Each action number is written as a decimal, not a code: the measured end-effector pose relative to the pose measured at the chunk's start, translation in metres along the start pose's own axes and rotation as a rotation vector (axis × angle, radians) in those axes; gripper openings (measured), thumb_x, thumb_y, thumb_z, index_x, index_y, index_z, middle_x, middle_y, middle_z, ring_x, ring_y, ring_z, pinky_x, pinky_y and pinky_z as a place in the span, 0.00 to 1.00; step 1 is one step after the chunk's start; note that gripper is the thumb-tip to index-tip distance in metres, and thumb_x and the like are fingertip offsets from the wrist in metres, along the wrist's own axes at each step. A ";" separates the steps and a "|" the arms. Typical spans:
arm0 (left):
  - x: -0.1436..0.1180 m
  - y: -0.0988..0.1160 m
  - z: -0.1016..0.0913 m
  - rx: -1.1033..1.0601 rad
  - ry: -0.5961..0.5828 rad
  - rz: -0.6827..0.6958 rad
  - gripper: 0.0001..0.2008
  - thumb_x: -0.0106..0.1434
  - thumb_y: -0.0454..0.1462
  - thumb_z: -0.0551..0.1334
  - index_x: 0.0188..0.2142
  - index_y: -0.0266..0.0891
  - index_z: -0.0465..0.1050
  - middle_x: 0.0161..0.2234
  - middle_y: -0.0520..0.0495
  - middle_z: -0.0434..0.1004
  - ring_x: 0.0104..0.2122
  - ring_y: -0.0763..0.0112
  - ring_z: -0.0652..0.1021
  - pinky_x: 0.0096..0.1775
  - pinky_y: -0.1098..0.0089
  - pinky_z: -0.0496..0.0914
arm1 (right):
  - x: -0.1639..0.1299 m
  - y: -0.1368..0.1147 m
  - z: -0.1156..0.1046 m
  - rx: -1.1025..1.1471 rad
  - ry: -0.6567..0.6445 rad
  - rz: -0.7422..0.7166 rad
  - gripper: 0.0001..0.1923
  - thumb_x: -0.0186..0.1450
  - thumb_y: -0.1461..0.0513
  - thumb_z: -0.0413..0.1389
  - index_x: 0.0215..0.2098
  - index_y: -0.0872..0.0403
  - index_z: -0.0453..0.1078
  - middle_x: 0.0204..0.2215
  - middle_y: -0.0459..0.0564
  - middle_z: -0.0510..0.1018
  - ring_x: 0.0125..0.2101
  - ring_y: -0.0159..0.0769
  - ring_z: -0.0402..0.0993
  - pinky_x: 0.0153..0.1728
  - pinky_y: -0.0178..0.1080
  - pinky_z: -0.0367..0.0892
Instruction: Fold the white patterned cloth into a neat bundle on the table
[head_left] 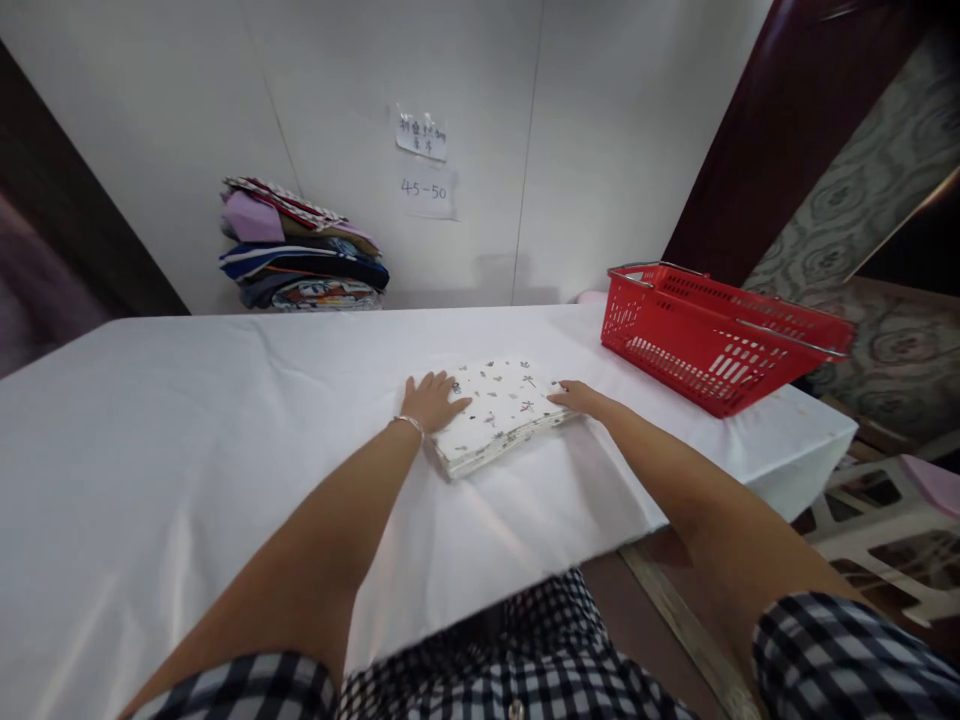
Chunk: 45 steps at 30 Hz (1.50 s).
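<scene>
A folded white cloth (501, 412) with small dark prints lies on the white-covered table (187, 430), in front of me. My left hand (433, 399) rests flat on the cloth's left edge, fingers spread, a thin bracelet on the wrist. At the cloth's right edge my right hand (576, 396) touches it, with the fingers hooked over the edge. Neither hand lifts the cloth.
A red plastic basket (712, 335) stands at the table's right end. A pile of folded colourful clothes (300, 250) sits against the back wall, under two paper notes (424, 160). White plastic furniture (877, 520) stands on the floor to the right.
</scene>
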<state>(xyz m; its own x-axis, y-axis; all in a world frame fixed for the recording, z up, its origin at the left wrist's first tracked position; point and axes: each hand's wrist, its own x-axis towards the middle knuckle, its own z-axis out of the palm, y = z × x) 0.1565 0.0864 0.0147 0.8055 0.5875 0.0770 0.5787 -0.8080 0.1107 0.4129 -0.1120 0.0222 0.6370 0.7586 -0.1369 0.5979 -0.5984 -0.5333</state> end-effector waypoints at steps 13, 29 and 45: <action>-0.103 0.025 -0.007 -0.172 0.101 0.178 0.27 0.65 0.53 0.45 0.58 0.44 0.60 0.59 0.47 0.63 0.60 0.62 0.60 0.62 0.54 0.42 | -0.052 0.011 0.004 0.550 -0.156 0.162 0.35 0.60 0.55 0.57 0.62 0.55 0.53 0.40 0.54 0.77 0.30 0.32 0.73 0.27 0.33 0.71; -0.133 0.049 0.005 0.011 0.237 0.339 0.27 0.60 0.32 0.51 0.60 0.43 0.57 0.61 0.47 0.59 0.59 0.62 0.61 0.61 0.54 0.47 | -0.077 0.015 -0.016 0.851 -0.279 0.056 0.33 0.62 0.61 0.57 0.63 0.49 0.53 0.28 0.47 0.78 0.24 0.30 0.74 0.27 0.34 0.72; -0.118 0.077 0.012 0.043 0.310 0.171 0.29 0.59 0.25 0.46 0.60 0.38 0.57 0.57 0.43 0.64 0.55 0.62 0.66 0.53 0.59 0.58 | -0.064 -0.011 -0.026 0.997 -0.158 0.011 0.11 0.55 0.60 0.58 0.36 0.55 0.73 0.22 0.45 0.72 0.16 0.22 0.61 0.12 0.27 0.48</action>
<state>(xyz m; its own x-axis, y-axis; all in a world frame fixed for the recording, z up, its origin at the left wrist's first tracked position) 0.1076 -0.0462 0.0019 0.8179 0.4240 0.3889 0.4492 -0.8929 0.0288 0.3785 -0.1603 0.0587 0.5254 0.8229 -0.2163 -0.1328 -0.1718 -0.9761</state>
